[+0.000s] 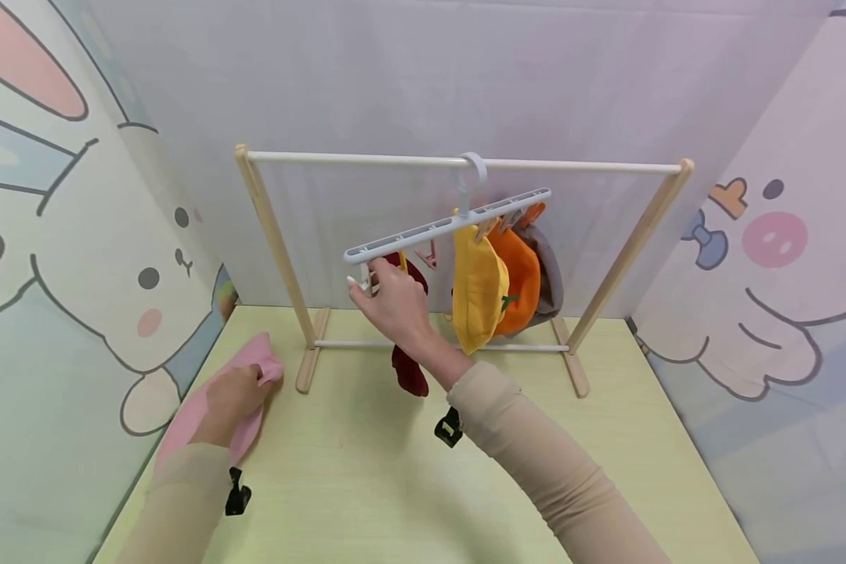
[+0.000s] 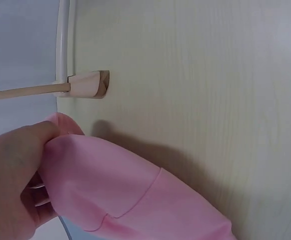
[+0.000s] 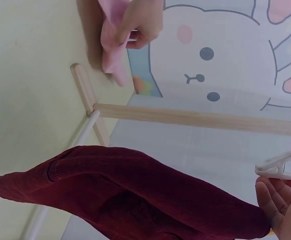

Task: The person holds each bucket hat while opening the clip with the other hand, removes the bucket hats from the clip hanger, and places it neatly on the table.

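Observation:
At the left of the table my left hand (image 1: 233,399) grips a pink cloth hat (image 2: 135,185) by its edge, the fabric bunched between thumb and fingers. My right hand (image 1: 398,301) is raised to the left end of a white clip hanger (image 1: 423,232), pinching a white clip (image 3: 273,166) there. Beside and partly behind that hand hangs a dark red hat (image 3: 110,175). A yellow hat (image 1: 475,290), an orange hat (image 1: 524,282) and a grey hat (image 1: 548,274) hang from clips on the right half. The hanger tilts, its left end lower.
The hanger hooks over the white top bar (image 1: 338,159) of a rack with wooden legs (image 1: 275,243) and feet on the pale table (image 1: 352,470). A red clip (image 1: 428,254) hangs near mid-hanger. Printed cloth walls (image 1: 550,70) enclose the back and sides.

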Demonstrator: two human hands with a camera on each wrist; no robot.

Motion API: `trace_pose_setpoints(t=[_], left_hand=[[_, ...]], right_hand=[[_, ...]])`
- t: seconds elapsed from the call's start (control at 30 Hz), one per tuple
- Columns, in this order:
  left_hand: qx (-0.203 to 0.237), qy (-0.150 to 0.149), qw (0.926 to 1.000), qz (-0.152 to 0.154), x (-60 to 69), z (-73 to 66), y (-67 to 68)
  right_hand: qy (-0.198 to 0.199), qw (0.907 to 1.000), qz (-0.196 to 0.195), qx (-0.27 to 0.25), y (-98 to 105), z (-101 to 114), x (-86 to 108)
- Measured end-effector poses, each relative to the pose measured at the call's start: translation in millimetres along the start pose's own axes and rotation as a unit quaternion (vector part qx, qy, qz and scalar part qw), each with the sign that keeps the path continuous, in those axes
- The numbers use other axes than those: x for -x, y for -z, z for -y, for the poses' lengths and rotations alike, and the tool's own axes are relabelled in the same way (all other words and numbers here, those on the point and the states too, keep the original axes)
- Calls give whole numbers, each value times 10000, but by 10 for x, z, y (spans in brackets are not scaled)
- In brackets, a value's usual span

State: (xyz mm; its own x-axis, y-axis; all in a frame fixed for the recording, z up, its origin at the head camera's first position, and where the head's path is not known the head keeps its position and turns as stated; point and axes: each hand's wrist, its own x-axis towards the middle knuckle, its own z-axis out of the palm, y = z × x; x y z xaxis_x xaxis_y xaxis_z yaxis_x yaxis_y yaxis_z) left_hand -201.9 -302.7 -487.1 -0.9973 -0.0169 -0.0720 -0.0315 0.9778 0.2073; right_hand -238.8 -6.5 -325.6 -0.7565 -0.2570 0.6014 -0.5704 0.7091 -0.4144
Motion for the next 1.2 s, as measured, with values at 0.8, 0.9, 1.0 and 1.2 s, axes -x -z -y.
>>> trace_pose_setpoints(t=[0.8, 0.9, 1.0, 1.2], left_hand=[[538, 112, 9897, 1319, 55, -58, -262], [518, 7, 9894, 1358, 70, -73, -246], [470, -166, 9897, 1340, 89, -77, -230], [514, -300, 9906, 1228, 95, -13, -261]], right_hand=[[5, 10000, -12, -59, 7, -2, 12], [-21, 10000, -18, -14, 9, -2, 13], [-30, 10000, -6, -17, 14, 5, 18], [-6, 10000, -6, 4, 27, 34, 16]])
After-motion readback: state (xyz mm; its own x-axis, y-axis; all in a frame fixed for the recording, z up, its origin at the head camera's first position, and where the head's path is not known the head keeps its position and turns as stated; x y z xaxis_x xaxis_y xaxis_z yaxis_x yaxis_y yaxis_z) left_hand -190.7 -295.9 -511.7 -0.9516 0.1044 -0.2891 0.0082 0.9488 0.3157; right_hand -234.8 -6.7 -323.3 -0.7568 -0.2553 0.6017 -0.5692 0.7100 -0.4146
